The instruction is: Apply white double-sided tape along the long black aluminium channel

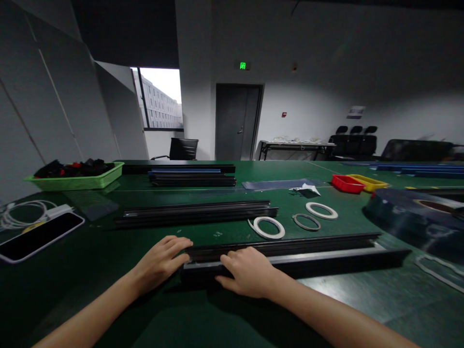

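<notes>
At the near edge of the table (203,319), a bundle of long black rails (326,253) lay crosswise in front of the person, running off to the right. The left hand (159,263) was flat, fingers pressed together, with the tips against the rails' left end, probably as a stop so that the ends sat flush. The right hand (246,273) lay palm-down on the front rail, fingers slightly apart and curled on top. It seemed to press rather than clasp.

Just behind the bundle lay three tape rings (268,227), and farther back a second stack (195,212). A film roll (413,217) crowded the right end, and a phone (39,235) lay well to the left. Bare green surface showed on the near side, towards the person.
</notes>
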`<state>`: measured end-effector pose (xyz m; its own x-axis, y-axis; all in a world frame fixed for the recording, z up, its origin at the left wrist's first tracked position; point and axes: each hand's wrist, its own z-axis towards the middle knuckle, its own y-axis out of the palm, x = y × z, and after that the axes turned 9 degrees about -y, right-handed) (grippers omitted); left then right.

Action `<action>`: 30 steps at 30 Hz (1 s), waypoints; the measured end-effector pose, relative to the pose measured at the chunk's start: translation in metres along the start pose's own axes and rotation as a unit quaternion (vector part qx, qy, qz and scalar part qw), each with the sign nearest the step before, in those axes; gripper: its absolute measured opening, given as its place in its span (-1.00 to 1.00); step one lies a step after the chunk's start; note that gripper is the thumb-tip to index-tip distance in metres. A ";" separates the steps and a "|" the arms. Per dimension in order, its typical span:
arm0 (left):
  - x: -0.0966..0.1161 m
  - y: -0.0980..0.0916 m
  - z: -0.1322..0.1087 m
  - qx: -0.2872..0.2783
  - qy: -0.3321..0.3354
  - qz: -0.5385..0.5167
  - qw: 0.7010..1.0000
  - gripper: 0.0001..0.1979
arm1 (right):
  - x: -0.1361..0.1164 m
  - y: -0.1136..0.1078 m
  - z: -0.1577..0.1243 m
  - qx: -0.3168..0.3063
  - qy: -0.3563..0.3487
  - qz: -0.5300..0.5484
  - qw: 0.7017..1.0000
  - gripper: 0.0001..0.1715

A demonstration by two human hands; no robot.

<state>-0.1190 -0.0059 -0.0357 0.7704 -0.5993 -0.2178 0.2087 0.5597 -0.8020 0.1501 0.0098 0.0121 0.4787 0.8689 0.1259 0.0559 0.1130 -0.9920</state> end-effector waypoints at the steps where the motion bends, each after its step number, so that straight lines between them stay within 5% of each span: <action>1: 0.000 0.000 0.000 0.007 -0.004 -0.001 1.000 -0.81 | 0.000 0.000 0.000 0.000 -0.001 -0.001 1.000 -0.48; 14: 0.001 0.001 -0.002 0.057 -0.016 -0.005 0.998 -0.81 | 0.001 -0.005 0.000 0.017 -0.004 0.027 0.999 -0.54; 21: 0.002 0.001 -0.001 0.029 -0.016 -0.072 0.997 -0.80 | 0.004 -0.013 0.003 0.059 -0.032 0.140 0.988 -0.59; 30: 0.003 0.003 0.006 -0.069 -0.035 -0.120 0.990 -0.72 | 0.001 -0.013 0.002 0.039 0.004 0.210 0.977 -0.56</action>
<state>-0.1125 -0.0031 -0.0356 0.7497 -0.6613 0.0235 0.3101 0.3197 -0.8954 0.1483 0.0101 0.0253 0.4528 0.8426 -0.2917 -0.2129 -0.2155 -0.9530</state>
